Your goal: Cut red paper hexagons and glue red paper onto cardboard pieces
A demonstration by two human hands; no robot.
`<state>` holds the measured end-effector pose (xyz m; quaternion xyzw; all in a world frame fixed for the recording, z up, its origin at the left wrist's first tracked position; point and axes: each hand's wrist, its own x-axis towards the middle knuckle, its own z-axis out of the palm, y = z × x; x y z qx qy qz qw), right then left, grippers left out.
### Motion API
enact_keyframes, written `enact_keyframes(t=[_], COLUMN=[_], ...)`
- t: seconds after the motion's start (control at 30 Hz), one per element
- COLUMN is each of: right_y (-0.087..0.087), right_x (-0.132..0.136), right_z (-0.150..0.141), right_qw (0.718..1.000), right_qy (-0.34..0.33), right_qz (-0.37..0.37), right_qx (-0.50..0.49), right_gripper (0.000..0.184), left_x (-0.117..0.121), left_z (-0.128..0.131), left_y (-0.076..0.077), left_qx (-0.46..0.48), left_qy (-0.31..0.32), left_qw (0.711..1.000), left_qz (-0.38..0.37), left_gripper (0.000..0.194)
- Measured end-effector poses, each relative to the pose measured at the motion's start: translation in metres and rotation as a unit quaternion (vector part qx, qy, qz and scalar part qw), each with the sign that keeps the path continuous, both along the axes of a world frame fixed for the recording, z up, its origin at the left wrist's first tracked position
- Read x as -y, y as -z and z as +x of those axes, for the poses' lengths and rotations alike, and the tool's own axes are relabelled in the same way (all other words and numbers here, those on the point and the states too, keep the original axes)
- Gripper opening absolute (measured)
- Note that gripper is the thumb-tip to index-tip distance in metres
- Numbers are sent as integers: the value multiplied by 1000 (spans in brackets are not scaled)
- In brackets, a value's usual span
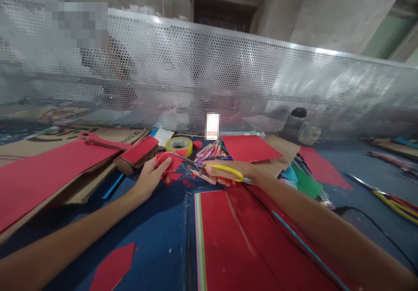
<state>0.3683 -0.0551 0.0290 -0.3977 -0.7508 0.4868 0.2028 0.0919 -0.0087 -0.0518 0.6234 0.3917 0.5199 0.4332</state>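
My left hand pinches a small piece of red paper, its thumb pressed on top. Pale drawn lines run across that piece. The yellow-handled scissors are gripped in my right hand, fingers closed round the loops. Their blades point left and reach the edge of the red paper; whether they are parted is hard to see. Small red scraps lie below the blades on the dark blue tabletop. Behind the hands sits a roll of yellow tape.
A stack of red sheets lies in front, a blue-ended cord across it. Red-covered cardboard fills the left. Crayons lie behind the hands. More scissors rest at right. A perforated metal screen closes off the back.
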Motion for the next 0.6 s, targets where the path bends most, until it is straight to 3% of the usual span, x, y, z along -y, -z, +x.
enact_keyframes(t=[0.1,0.2,0.47,0.6], right_y=[-6,-7,5,13], right_x=[2,4,4,-9], right_z=[2,5,5,-1], right_qw=[998,998,1000,997], right_qy=[-64,-68,14,44], right_qz=[-14,-2,-16,8], right_qx=[22,9,-15,-63], right_gripper=[54,53,29,37], left_x=[0,2,4,12], left_z=[0,1,1,1], left_y=[-1,-3,-6,-12], left_qx=[-7,-26,-3,-54], left_qy=[0,1,17,65], left_qw=[1000,1000,1000,996], left_qz=[-6,6,2,28], left_gripper=[41,43,40,36])
